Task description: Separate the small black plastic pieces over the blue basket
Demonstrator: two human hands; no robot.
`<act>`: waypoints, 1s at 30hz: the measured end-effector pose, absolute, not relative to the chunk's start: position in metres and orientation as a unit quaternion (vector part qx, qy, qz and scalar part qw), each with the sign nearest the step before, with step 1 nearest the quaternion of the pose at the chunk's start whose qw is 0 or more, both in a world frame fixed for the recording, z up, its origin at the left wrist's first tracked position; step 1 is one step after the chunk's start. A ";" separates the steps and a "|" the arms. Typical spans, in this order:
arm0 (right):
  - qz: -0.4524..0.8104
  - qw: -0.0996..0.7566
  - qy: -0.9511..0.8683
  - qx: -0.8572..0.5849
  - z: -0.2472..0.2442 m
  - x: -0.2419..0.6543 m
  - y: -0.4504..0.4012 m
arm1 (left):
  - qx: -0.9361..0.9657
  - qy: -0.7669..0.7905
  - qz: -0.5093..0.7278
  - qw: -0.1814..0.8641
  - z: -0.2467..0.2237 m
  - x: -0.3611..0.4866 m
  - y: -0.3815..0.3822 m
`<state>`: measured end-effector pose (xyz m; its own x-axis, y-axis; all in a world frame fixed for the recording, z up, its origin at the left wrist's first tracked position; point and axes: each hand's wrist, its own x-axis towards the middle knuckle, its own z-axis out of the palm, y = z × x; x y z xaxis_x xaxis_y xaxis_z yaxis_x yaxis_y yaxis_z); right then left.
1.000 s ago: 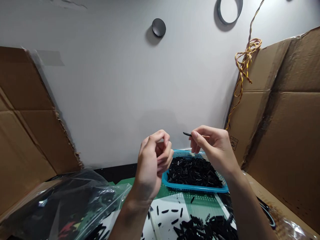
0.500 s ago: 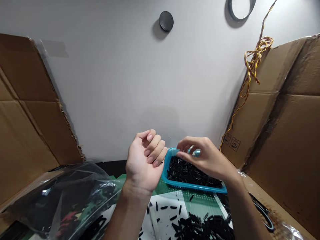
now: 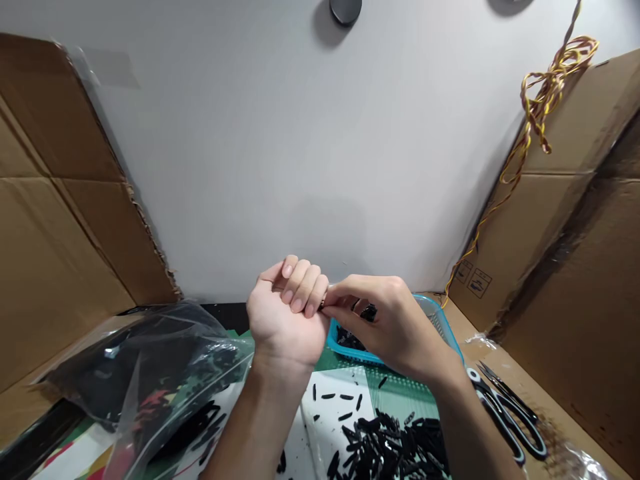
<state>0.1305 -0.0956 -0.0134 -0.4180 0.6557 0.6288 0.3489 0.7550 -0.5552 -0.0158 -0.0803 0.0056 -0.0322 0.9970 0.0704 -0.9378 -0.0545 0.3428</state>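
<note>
My left hand [image 3: 290, 320] is palm up with its fingers curled in, and what they enclose is hidden. At its little-finger edge my right hand [image 3: 393, 323] pinches thumb and forefinger together, touching the left hand. A tiny dark bit shows between the fingertips, too small to name. Behind the right hand stands a blue plastic basket [image 3: 435, 308] holding small black slivers [image 3: 350, 339], partly covered by the hand. Below the hands, a heap of similar black slivers [image 3: 390, 443] lies across white paper [image 3: 345, 380] and a green mat [image 3: 400, 397].
Scissors [image 3: 505, 420] and pointed tweezers [image 3: 510, 390] lie at the right. A clear plastic bag [image 3: 170, 360] with dark contents is at the left. Cardboard walls [image 3: 55, 240] flank both sides. Twisted yellow-brown wire [image 3: 550, 87] hangs at the right.
My right hand has moved left from above the basket to my left hand's edge, its fingertips now pinched together. The view has tilted downward slightly, and the scissors now show fully.
</note>
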 end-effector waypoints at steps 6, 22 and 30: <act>0.110 0.422 -0.833 -0.340 -0.019 0.117 -0.090 | 0.128 0.082 0.718 0.680 0.002 -0.024 -0.073; 0.120 0.523 -0.799 -0.272 -0.012 0.144 -0.104 | 0.170 0.103 0.701 0.685 0.010 -0.031 -0.076; 0.100 0.586 -0.735 -0.326 -0.006 0.164 -0.109 | 0.503 0.200 0.611 0.577 0.001 0.001 -0.082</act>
<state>0.1635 -0.1093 -0.0060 -0.1005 0.5962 0.7965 0.3626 0.7674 -0.5287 0.0008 -0.0816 0.0012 0.1728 0.9072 0.3837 -0.5046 -0.2530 0.8255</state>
